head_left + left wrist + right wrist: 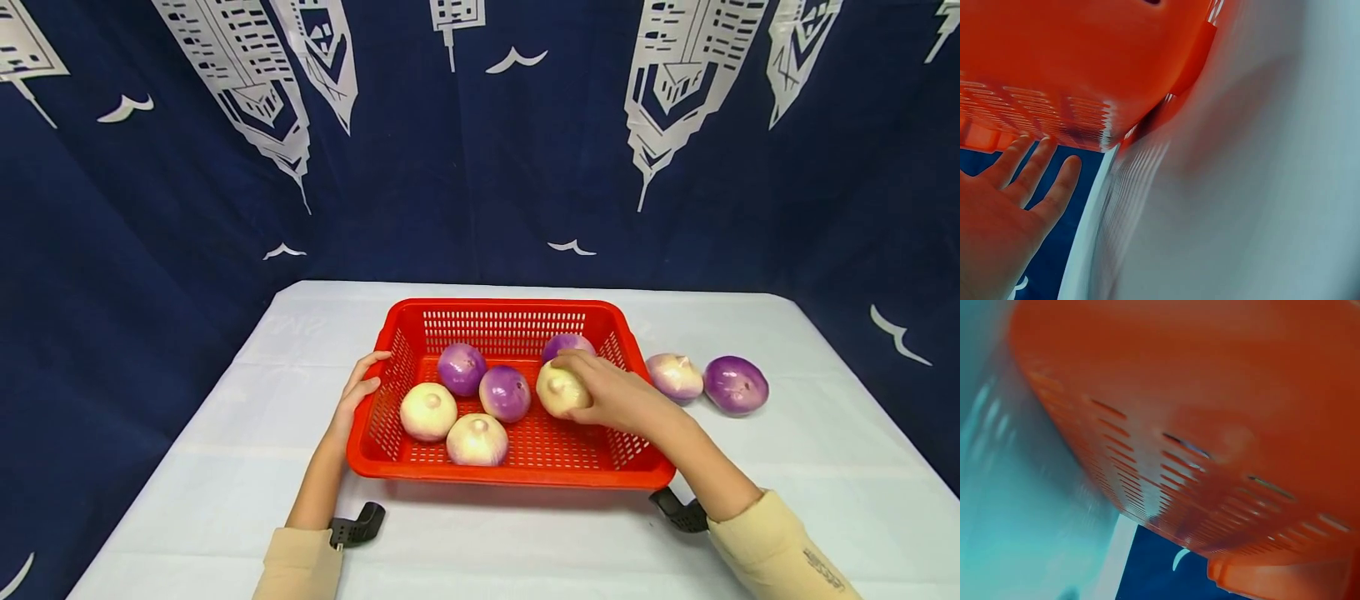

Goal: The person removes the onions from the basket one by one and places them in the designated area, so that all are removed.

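Right hand [611,400] curls around a pale onion [558,390] inside the red basket [510,477]; left hand [358,393], fingers straight, touches its rim.

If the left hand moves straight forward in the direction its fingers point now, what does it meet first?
Probably nothing new: the left hand already lies with straight fingers along the left wall of the red basket. Straight ahead only the white table shows, then the blue curtain; depth is unclear.

Beige long sleeves [780,550], black camera mounts [358,527] strapped at both wrists.
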`<move>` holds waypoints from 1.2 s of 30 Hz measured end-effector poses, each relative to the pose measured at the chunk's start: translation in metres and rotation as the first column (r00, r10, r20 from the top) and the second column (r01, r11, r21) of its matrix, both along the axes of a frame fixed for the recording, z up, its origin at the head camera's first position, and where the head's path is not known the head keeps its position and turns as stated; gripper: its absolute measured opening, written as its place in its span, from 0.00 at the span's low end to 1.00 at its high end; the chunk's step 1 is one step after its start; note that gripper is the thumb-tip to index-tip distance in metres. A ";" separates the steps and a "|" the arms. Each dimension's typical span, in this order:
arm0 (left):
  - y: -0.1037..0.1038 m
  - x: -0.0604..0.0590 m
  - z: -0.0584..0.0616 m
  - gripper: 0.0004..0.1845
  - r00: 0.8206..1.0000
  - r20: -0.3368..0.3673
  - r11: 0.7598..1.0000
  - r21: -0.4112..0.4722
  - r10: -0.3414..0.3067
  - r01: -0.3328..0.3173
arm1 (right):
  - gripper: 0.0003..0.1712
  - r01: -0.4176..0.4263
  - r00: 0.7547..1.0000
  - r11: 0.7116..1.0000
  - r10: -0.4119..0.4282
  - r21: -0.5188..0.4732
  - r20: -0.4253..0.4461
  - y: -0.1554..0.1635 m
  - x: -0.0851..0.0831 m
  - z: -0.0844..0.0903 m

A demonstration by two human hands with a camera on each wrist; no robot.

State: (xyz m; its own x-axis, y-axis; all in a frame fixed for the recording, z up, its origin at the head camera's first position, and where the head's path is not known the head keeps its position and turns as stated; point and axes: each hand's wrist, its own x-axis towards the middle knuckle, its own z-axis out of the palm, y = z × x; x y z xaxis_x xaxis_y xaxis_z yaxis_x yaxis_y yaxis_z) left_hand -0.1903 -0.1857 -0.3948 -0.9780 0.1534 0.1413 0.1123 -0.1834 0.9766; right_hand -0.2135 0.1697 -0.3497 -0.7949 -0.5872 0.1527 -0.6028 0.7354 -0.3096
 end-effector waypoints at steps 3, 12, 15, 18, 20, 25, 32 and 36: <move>0.000 0.000 -0.001 0.20 1.000 0.002 1.000 -0.001 0.006 -0.006 | 0.34 0.015 1.000 1.000 -0.015 -0.024 0.009 0.003 0.003 0.003; 0.000 0.000 -0.002 0.20 1.000 0.000 1.000 0.011 -0.007 0.007 | 0.36 -0.007 0.993 0.980 -0.017 -0.200 -0.115 0.019 0.012 0.011; -0.001 -0.001 -0.003 0.21 1.000 -0.011 1.000 0.020 -0.012 0.012 | 0.38 0.019 0.989 0.968 -0.055 -0.252 -0.138 0.026 0.016 0.013; -0.001 -0.002 -0.004 0.21 1.000 -0.022 1.000 0.022 -0.010 0.011 | 0.39 0.077 0.983 0.951 -0.123 -0.298 -0.138 0.032 0.020 0.015; -0.001 -0.002 -0.005 0.21 1.000 -0.028 1.000 0.019 -0.010 0.011 | 0.40 0.117 0.975 0.937 -0.171 -0.329 -0.142 0.036 0.023 0.016; -0.002 -0.003 -0.006 0.20 0.999 -0.035 1.000 0.020 -0.012 0.013 | 0.42 0.167 0.944 0.879 -0.274 -0.447 -0.186 0.047 0.027 0.015; -0.002 -0.004 -0.007 0.21 1.000 -0.027 1.000 0.025 -0.004 0.005 | 0.44 0.193 0.892 0.790 -0.389 -0.582 -0.232 0.068 0.030 0.012; -0.001 -0.003 -0.004 0.21 1.000 -0.025 1.000 0.027 -0.006 0.007 | 0.42 0.266 0.864 0.758 -0.462 -0.595 -0.201 0.084 0.033 0.009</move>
State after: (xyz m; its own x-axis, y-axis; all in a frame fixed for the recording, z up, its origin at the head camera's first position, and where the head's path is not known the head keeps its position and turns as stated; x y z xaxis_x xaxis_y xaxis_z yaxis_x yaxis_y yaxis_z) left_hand -0.1929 -0.1866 -0.3992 -0.9732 0.1556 0.1695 0.1349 -0.2110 0.9681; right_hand -0.1808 0.2537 -0.3405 -0.7778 -0.0078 0.6284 -0.4571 0.6933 -0.5571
